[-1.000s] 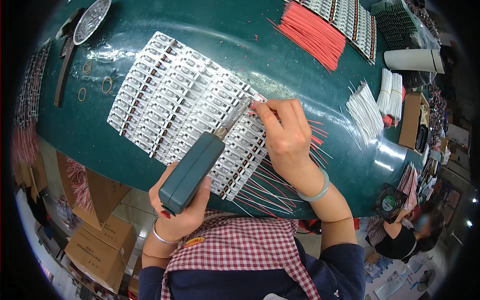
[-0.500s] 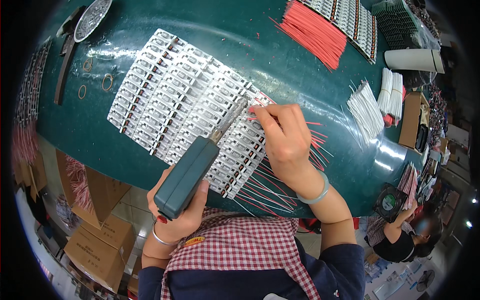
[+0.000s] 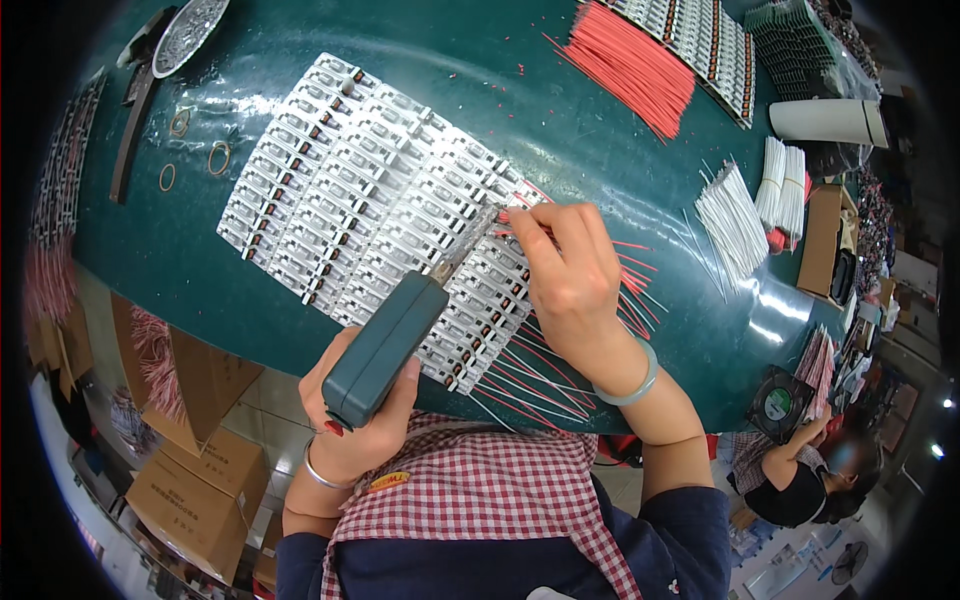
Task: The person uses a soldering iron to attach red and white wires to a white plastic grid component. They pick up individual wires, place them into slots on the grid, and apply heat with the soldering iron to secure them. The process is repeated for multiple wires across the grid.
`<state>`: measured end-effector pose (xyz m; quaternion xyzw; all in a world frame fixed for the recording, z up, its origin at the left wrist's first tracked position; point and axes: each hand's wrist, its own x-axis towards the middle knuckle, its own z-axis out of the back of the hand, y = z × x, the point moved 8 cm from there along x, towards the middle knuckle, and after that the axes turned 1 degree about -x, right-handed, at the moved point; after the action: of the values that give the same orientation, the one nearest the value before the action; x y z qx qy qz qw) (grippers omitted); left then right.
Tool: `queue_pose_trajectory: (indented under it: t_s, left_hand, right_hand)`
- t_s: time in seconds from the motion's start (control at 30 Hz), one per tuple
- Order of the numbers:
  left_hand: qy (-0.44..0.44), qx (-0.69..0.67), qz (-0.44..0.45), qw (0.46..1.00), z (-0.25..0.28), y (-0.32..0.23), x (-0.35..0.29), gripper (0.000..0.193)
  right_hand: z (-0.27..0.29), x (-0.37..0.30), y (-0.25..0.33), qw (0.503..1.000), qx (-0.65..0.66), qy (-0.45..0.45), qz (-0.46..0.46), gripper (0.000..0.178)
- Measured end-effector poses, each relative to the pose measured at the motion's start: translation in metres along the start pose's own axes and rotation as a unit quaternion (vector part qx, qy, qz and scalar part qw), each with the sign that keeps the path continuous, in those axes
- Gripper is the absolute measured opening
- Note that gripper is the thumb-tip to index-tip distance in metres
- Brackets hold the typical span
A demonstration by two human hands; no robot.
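My left hand (image 3: 365, 400) is closed round the grip of a dark green soldering gun (image 3: 385, 345). Its long silvery tip (image 3: 470, 238) reaches up and right over a sheet of white parts (image 3: 375, 165), set in rows with small dark and copper-coloured pieces. Just beside the tip end, my right hand (image 3: 570, 275) pinches a short red wire (image 3: 505, 215) at the sheet's upper right edge. Whether the tip touches the wire is too small to tell. Beneath my right hand, red and white wires (image 3: 545, 375) fan out from the sheet's right edge.
Red wires (image 3: 625, 65) and a second sheet of parts (image 3: 705, 45) lie at the far right. White wire bundles (image 3: 735, 220) lie nearer. A metal dish (image 3: 190, 35), a dark bar (image 3: 135, 140) and rubber bands (image 3: 219, 158) lie left. Another person (image 3: 800, 470) sits at right.
The soldering gun has moved slightly up and right, bringing its tip closer to my right fingers. My right hand stays nearly in place, still pinching the red wire.
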<state>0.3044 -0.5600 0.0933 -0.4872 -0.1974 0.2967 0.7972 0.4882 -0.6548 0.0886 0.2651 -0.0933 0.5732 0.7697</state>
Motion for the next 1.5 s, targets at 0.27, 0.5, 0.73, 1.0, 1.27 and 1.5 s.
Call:
queue_pose_trajectory:
  t_s: [0.27, 0.5, 0.73, 1.0, 1.27, 1.5]
  left_hand:
    - [-0.011, -0.018, 0.043, 0.999, 0.004, 0.007, -0.006, 0.022]
    - [-0.037, -0.042, 0.061, 0.997, 0.012, 0.014, -0.018, 0.024]
    - [-0.033, -0.014, 0.031, 0.999, 0.013, 0.009, -0.018, 0.024]
    - [-0.019, -0.029, 0.042, 0.998, 0.011, 0.01, -0.02, 0.021]
    - [-0.002, -0.025, 0.026, 0.999, 0.009, 0.003, -0.015, 0.021]
    - [0.004, -0.011, 0.021, 1.0, 0.007, 0.004, -0.016, 0.019]
  right_hand:
    - [-0.001, 0.0, 0.001, 1.0, -0.007, 0.0, 0.001, 0.029]
    - [-0.001, -0.001, 0.002, 1.0, -0.014, -0.001, 0.0, 0.027]
    - [0.009, -0.007, 0.01, 1.0, 0.015, -0.026, 0.007, 0.031]
    - [0.002, -0.011, 0.013, 1.0, 0.014, -0.017, 0.01, 0.032]
    - [0.002, -0.01, 0.014, 1.0, 0.006, -0.008, 0.008, 0.031]
    - [0.003, -0.008, 0.016, 1.0, -0.007, 0.002, 0.004, 0.03]
